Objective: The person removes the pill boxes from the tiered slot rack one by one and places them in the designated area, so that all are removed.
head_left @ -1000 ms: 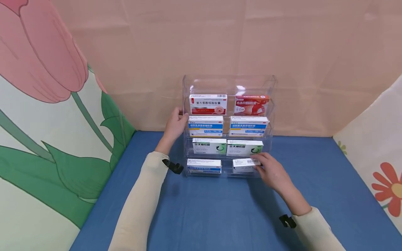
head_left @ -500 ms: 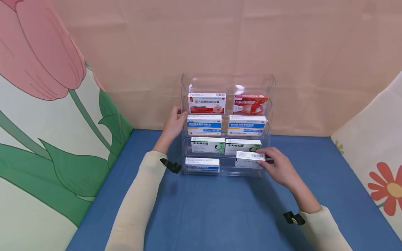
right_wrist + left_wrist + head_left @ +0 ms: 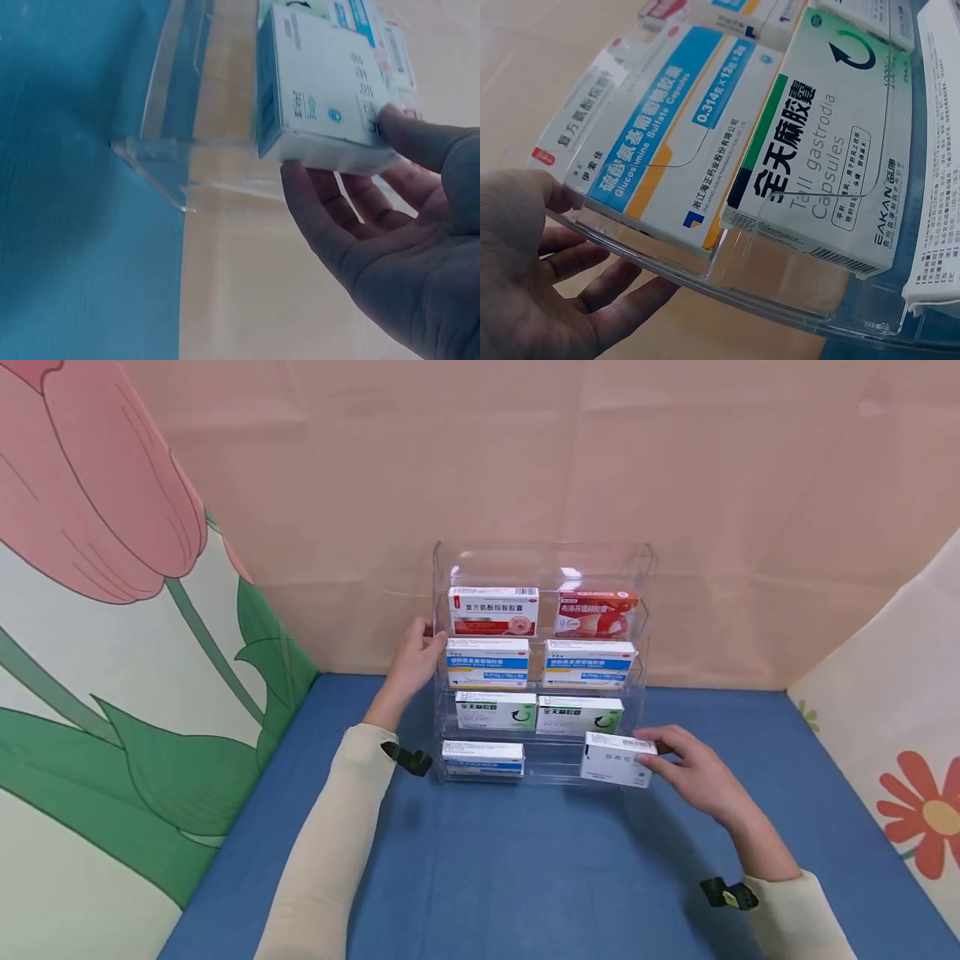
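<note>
A clear plastic tiered display rack [image 3: 546,768] stands against the back wall with medicine boxes on its tiers. My right hand [image 3: 693,772] pinches a white medicine box [image 3: 617,762] by its right end, tilted in front of the lowest tier. In the right wrist view, the thumb lies on that box's [image 3: 330,82] printed face and the fingers are at its underside. My left hand [image 3: 414,656] holds the rack's left side edge. The left wrist view shows the thumb at the edge beside a blue-and-white glucosamine box [image 3: 682,135], the fingers behind the clear panel.
Red-and-white boxes [image 3: 493,612] fill the top tier. Below them sit blue-and-white boxes [image 3: 590,664], then green-and-white boxes [image 3: 495,712]. A single white-and-blue box [image 3: 482,759] lies at the bottom left. A blue cloth [image 3: 510,877] covers the table; flower-printed fabric [image 3: 97,760] flanks it.
My right hand has lifted the white medicine box out of the lowest tier and drawn it right and toward me, its printed face now showing. The left hand has stayed on the rack.
</note>
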Motion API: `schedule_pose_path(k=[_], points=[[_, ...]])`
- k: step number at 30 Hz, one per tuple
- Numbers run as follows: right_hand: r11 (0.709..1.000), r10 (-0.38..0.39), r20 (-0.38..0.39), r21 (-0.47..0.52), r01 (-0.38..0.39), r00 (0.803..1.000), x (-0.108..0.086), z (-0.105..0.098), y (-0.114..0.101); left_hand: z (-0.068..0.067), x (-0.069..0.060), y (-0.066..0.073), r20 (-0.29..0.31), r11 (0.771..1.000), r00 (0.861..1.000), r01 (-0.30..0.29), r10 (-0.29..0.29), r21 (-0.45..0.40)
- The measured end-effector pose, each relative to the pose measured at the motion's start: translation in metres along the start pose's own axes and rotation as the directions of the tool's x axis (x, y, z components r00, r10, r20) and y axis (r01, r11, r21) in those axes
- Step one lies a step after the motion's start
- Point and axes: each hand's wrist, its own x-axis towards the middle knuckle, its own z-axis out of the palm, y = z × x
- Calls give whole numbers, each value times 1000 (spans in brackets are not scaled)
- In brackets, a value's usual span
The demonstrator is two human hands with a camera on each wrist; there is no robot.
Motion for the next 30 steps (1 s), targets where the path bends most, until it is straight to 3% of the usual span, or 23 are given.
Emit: schedule_pose_path(k=[10,19,30], points=[[997,42,125,55,-49,991,-10,-21,21,2,-1,-3,-11,1000,1000,0,1,5],[991,67,168,103,-85,984,-13,-41,36,1,-1,0,-7,1000,1000,2,-2,-1],[971,101,258,186,-152,961,-11,-58,66,0,0,-2,-6,1000,1000,2,-2,8]])
